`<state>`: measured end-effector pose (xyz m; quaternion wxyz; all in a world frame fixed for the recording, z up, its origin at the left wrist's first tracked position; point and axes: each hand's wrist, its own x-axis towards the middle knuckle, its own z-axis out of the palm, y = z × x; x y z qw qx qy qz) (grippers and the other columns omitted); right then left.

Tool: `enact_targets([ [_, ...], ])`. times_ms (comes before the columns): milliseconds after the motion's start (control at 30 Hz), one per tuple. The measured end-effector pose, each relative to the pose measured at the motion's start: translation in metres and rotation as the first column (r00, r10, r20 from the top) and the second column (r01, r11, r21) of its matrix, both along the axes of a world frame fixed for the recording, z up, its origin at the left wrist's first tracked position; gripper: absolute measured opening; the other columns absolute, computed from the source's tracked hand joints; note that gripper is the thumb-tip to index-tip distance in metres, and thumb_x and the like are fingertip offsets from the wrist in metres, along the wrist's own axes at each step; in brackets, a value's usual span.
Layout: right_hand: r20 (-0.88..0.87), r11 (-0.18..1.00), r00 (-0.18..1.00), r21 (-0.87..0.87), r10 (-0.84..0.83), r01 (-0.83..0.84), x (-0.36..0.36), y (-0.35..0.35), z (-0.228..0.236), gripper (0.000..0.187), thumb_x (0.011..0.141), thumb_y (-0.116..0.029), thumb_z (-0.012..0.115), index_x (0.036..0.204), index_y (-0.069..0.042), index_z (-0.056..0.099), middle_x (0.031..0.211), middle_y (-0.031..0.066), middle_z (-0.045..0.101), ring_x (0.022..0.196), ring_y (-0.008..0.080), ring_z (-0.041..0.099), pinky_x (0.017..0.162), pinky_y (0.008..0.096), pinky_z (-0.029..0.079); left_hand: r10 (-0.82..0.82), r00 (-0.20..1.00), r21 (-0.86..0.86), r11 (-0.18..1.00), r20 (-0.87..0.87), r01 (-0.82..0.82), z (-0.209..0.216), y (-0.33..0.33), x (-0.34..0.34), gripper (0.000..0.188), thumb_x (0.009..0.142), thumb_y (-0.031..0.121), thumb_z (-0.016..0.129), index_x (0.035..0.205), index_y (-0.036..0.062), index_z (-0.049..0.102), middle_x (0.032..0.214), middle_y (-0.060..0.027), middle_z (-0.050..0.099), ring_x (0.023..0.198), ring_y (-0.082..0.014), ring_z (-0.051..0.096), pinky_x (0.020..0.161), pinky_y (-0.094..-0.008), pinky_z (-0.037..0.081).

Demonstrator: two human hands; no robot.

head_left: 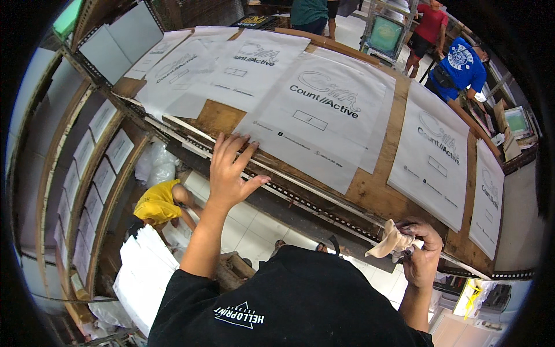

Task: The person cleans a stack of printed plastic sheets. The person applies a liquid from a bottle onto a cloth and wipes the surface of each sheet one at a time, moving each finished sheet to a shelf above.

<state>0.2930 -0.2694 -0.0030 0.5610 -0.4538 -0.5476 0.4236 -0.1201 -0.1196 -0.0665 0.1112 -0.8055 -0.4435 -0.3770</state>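
Note:
My left hand [231, 171] rests with spread fingers at the near edge of a long wooden table [378, 191], its fingertips by the corner of a white printed sheet [312, 147]. It holds nothing. Farther right, my right hand [425, 254] is closed around a crumpled beige rag [388, 242], just over the table's front edge. Dark smudges mark its fingers. Several thin white sheets with black print lie in a row along the table, some overlapping. Another printed sheet [430, 156] lies beyond my right hand, and a narrower-looking one [487, 202] is at the far right.
A perforated metal rail [300, 202] runs along the table's front. At left, slatted racks [95, 191] hold more sheets. A person in yellow [159, 202] crouches below, near a white stack [144, 272]. A person in blue [459, 66] and others stand beyond the table, near a framed screen [385, 34].

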Motion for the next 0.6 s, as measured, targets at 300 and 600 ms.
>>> enact_targets([
  [300,-0.061,1.000,0.998,-0.024,0.001,-0.003,-0.010,0.002,-0.003,0.028,0.084,-0.019,0.077,0.105,-0.002,0.070,0.106,0.0165,0.073,0.104,0.0268,0.069,0.093,0.0372,0.052,-0.014,1.000,0.010,1.000,0.014,0.014,-0.009,0.004,-0.001,0.086,0.071,0.075,0.070,0.122,0.0055,0.070,0.127,-0.0179,0.063,0.125,-0.0426,0.055,0.114,-0.0654,0.032],
  [600,-0.061,0.998,0.997,-0.021,-0.056,0.055,-0.011,-0.001,-0.004,0.025,0.084,-0.012,0.076,0.105,-0.001,0.069,0.107,0.0165,0.072,0.101,0.0263,0.070,0.092,0.0365,0.053,-0.005,0.998,0.057,0.998,0.056,0.002,-0.021,0.010,-0.001,0.088,0.071,0.079,0.068,0.120,0.0051,0.070,0.126,-0.0193,0.061,0.123,-0.0431,0.055,0.112,-0.0659,0.032],
])
